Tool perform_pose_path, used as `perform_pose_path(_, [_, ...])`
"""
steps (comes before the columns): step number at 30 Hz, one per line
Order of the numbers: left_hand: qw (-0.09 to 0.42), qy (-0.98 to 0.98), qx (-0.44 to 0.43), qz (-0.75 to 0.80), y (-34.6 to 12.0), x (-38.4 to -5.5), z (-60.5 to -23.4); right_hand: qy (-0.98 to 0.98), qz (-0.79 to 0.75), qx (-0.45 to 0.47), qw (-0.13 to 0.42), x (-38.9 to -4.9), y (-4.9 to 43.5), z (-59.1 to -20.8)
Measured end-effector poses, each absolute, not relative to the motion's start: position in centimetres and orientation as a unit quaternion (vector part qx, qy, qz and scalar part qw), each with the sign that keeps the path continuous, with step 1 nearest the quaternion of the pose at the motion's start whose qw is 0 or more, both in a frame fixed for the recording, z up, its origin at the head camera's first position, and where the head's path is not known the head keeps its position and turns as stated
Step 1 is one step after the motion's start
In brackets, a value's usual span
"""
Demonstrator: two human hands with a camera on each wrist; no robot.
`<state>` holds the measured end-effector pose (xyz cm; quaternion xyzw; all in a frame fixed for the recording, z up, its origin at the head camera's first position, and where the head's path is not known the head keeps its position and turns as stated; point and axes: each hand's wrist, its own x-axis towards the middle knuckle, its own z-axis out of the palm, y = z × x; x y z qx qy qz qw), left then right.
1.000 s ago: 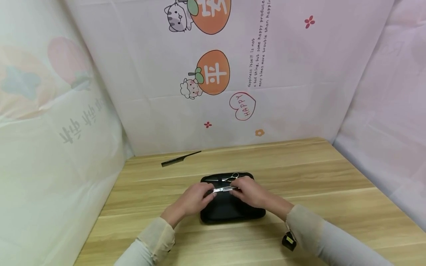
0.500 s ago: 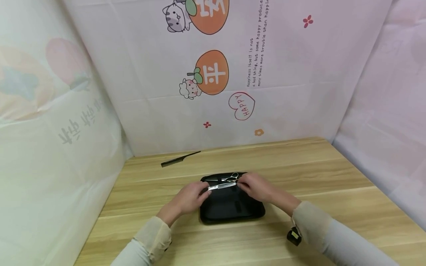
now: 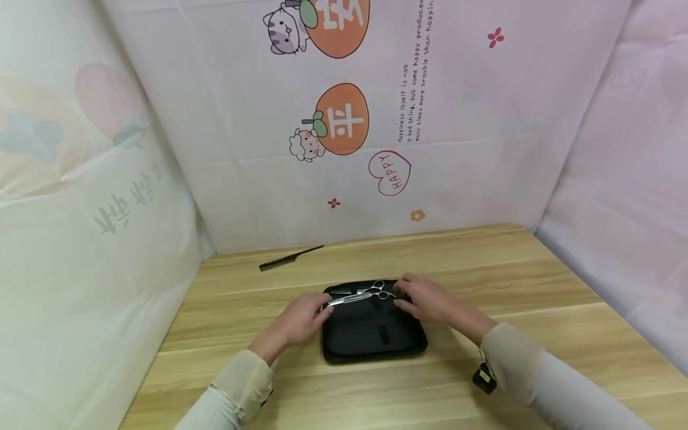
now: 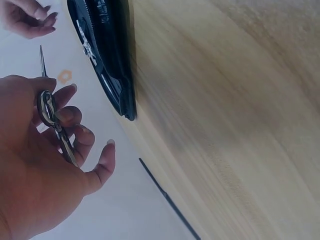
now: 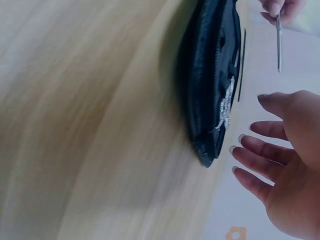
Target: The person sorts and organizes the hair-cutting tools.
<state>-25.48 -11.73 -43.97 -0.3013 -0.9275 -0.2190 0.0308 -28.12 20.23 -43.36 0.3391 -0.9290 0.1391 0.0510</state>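
My left hand (image 3: 303, 316) grips a pair of silver scissors (image 4: 48, 107) by the handles. Their blades (image 3: 349, 298) point right, over an unfolded black zip case (image 3: 371, 340) on the table. Inside the case, at its far side, lies another pair of scissors (image 3: 378, 285), whose finger rings show. My right hand (image 3: 430, 300) is at the case's right side with nothing in it; the right wrist view shows its fingers (image 5: 262, 157) spread and relaxed. From there, the left hand (image 5: 287, 7) appears at the top with a thin blade (image 5: 279, 45) hanging down.
A black tail comb (image 3: 279, 261) lies on the wooden table (image 3: 484, 269) behind and left of the case. Printed white cloth (image 3: 457, 179) stands along the back and both sides. A small black device (image 3: 485, 378) sits by the right cuff.
The right hand has let go of the blade end and moved right. The left hand has shifted slightly left, still holding the scissors. More of the case's inside is visible.
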Motion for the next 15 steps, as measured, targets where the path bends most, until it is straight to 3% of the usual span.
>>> perform_pose_path(11, [0.035,-0.935,-0.282,-0.211,-11.9,-25.9,-44.5,-0.935,0.093,0.342,-0.018,-28.0,21.6,-44.8])
perform_pose_path(15, [0.026,-0.943,-0.265,-0.197,-11.8,-26.0,-44.5,-0.930,0.101,0.347,-0.067,-27.8,21.9,-44.9])
